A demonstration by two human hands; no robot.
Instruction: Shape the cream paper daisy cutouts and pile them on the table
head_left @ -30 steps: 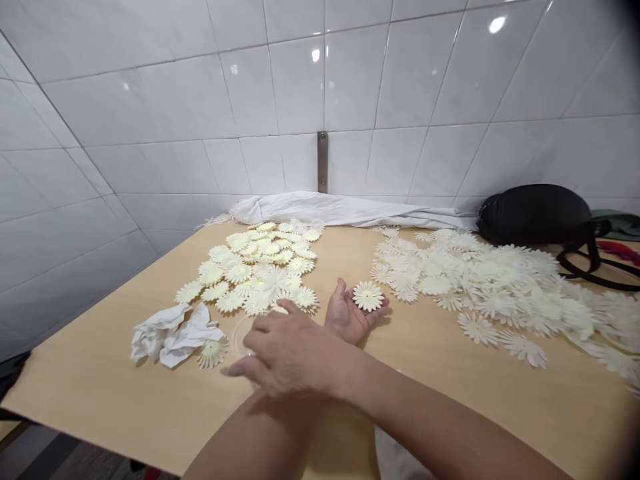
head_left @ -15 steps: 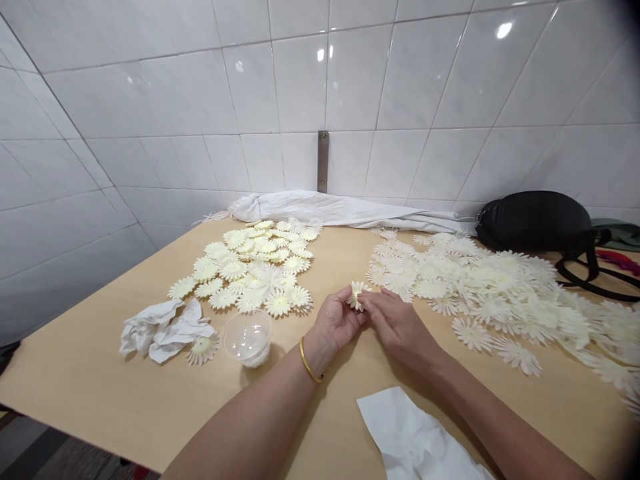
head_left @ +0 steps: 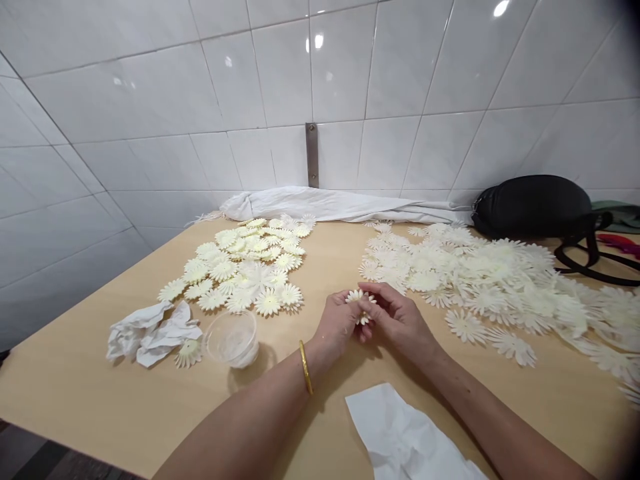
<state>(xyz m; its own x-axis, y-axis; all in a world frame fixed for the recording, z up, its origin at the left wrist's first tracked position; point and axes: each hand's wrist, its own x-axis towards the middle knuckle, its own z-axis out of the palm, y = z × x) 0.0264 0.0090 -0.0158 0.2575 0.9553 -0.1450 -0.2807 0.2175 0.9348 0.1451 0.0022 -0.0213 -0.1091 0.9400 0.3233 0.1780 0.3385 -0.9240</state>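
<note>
Between my two hands, just above the table, is a small pale cream artificial flower (head_left: pixel 358 297) with narrow petals. My left hand (head_left: pixel 336 325), with a gold bangle at the wrist, is closed on the flower's left side. The fingers of my right hand (head_left: pixel 399 319) pinch its right edge, with the thumb across the petals. The fingertips underneath are partly hidden. A clear plastic cup (head_left: pixel 233 339) with something whitish in it stands left of my left wrist. A sheet of white tissue (head_left: pixel 407 433) lies between my forearms.
A pile of cream flowers (head_left: pixel 250 267) lies at the left, and a larger spread of flat white petal pieces (head_left: pixel 480 273) at the right. Crumpled tissue (head_left: pixel 150 330) sits near a single flower (head_left: pixel 189 353). Along the tiled wall are a white cloth (head_left: pixel 340 203) and a black bag (head_left: pixel 533 207).
My left hand has turned over from palm up, with its thumb now at the flower. My right fingers have shifted to the flower's right edge. The view has moved slightly.
</note>
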